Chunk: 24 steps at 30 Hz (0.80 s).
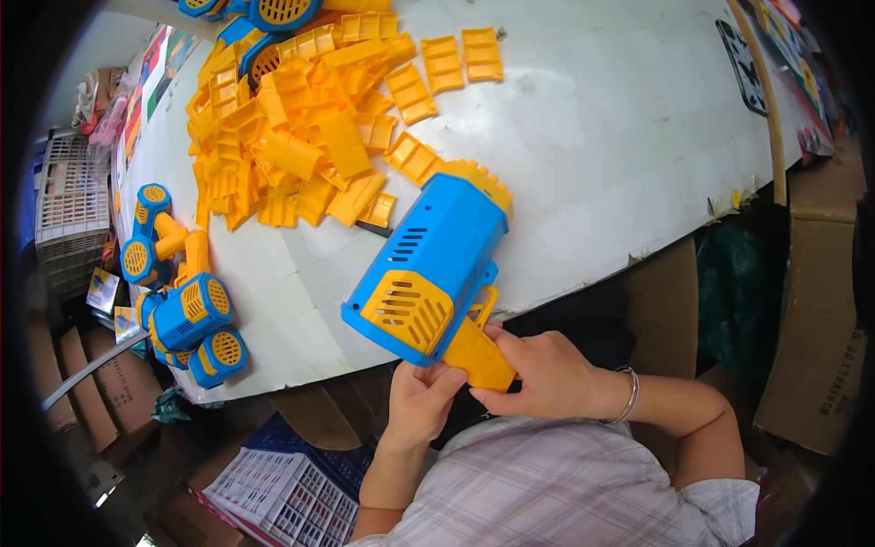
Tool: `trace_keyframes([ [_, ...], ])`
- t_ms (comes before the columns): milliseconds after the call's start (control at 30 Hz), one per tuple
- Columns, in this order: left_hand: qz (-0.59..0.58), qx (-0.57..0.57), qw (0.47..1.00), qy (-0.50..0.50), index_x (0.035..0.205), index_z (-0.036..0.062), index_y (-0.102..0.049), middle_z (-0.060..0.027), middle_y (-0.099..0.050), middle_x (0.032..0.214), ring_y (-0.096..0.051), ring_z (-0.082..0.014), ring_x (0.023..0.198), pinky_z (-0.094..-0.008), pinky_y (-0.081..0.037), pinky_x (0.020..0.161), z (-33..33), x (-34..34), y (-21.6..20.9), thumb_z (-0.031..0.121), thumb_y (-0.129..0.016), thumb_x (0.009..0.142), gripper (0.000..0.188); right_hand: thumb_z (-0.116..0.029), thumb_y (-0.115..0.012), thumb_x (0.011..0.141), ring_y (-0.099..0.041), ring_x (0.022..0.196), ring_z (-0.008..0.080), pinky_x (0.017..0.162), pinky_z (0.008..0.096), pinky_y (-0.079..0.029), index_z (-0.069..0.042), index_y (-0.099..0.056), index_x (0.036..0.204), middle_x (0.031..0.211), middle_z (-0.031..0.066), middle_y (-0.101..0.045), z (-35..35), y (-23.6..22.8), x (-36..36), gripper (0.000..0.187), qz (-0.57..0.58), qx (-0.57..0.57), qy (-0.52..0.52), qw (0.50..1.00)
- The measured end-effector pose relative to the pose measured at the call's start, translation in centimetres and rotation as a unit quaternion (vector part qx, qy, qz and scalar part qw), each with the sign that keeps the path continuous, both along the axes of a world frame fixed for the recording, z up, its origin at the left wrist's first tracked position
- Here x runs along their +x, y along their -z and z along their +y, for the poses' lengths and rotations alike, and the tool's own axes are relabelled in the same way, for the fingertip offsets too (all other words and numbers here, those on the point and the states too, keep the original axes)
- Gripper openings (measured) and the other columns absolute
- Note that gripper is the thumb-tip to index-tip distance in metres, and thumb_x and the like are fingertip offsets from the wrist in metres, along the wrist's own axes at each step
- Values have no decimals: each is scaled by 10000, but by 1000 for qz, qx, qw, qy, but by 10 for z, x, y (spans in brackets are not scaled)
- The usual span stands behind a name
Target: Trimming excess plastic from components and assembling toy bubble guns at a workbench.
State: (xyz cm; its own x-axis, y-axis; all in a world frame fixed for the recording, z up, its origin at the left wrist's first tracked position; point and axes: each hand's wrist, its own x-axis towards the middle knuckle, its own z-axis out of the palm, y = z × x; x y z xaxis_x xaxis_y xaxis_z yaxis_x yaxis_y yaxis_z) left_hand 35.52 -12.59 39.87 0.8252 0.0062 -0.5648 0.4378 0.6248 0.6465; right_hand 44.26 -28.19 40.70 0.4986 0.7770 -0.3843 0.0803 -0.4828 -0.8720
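A blue and yellow toy bubble gun (436, 260) is tilted in front of me at the table's near edge. Its toothed yellow front end points away, and its slotted yellow side panel faces up. My right hand (551, 372) is closed round the yellow handle. Against the lower rear of the toy, my left hand (421, 401) has its thumb and fingers closed by the handle; the blue body hides some fingertips. Beyond the toy's front lies a pile of yellow plastic covers (292, 137), with a few separate covers (443, 64) to its right.
More blue and yellow bubble guns (191, 319) lie at the table's left edge, and others (273, 18) sit behind the pile. A phone (743, 66) rests at the far right of the white table (602, 155). Cardboard (811, 319) stands at right; a white crate (273, 488) sits below.
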Motion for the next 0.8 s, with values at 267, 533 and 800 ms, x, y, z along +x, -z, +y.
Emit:
trace_keyframes([
  [267,-1,0,1000,-24,1210,-63,-403,-151,-483,1209,-477,-229,1115,-351,-365,961,-1,7,-14,-30,-532,822,410,-408,-600,742,-580,494,290,484,339,-479,149,-436,1115,538,144,-546,1,1,6,690,38,8,2,999],
  [533,-200,239,939,-148,1143,-37,-453,-158,-537,1094,-521,-244,1038,-352,-398,899,77,20,-36,58,-468,850,308,-217,-670,725,-487,446,177,454,283,-402,-54,-497,1091,524,43,-464,3,-11,31,437,-47,33,43,997],
  [800,172,912,332,-171,1184,9,-491,-191,-530,980,-508,-348,925,-395,-408,813,281,1,-81,162,-574,825,399,-143,-613,778,-510,535,207,507,305,-416,-33,-523,1032,622,80,-503,48,-15,111,291,-267,78,106,955],
])
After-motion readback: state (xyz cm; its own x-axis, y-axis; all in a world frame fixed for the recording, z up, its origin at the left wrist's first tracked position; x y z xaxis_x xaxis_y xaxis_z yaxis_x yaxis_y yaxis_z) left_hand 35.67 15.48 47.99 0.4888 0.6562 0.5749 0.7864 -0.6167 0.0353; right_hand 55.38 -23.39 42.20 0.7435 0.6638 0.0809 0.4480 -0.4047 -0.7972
